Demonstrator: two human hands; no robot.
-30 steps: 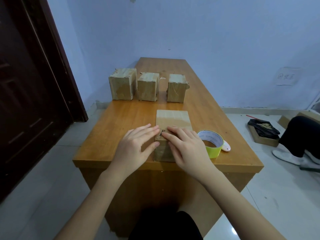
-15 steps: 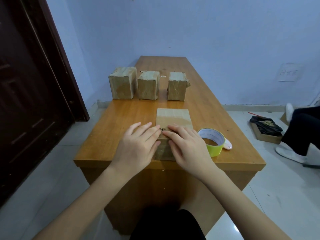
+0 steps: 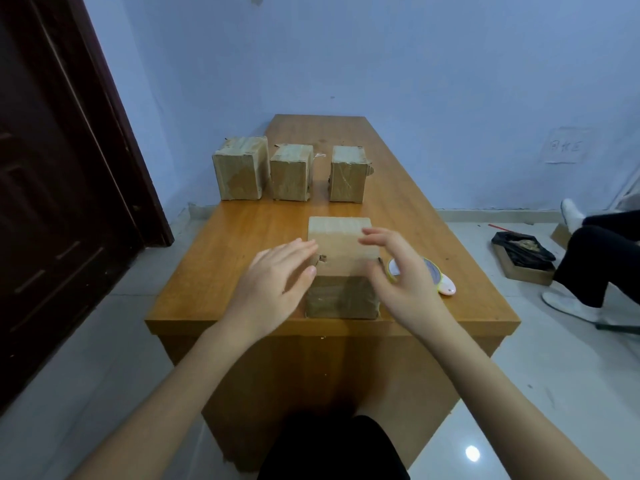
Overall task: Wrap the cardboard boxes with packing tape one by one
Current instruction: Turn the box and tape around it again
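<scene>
A cardboard box (image 3: 341,252) wrapped in tape stands near the front edge of the wooden table (image 3: 242,258). My left hand (image 3: 277,275) is at its left side with straight fingers, fingertips near the top's left edge. My right hand (image 3: 398,271) hovers at the box's right side, fingers relaxed and spread, holding nothing. Behind my right hand lies a yellow-green roll of packing tape (image 3: 431,271), partly hidden. Three taped boxes stand in a row farther back: left (image 3: 240,168), middle (image 3: 291,171), right (image 3: 348,173).
A small pink-and-white cutter (image 3: 446,287) lies right of the tape roll. A dark door (image 3: 52,185) is on the left. On the floor at right sits a low box with dark contents (image 3: 523,256), beside a seated person's legs (image 3: 595,258).
Both hands lifted off the top of the box and spread apart to its left and right sides. The person's legs at right shifted.
</scene>
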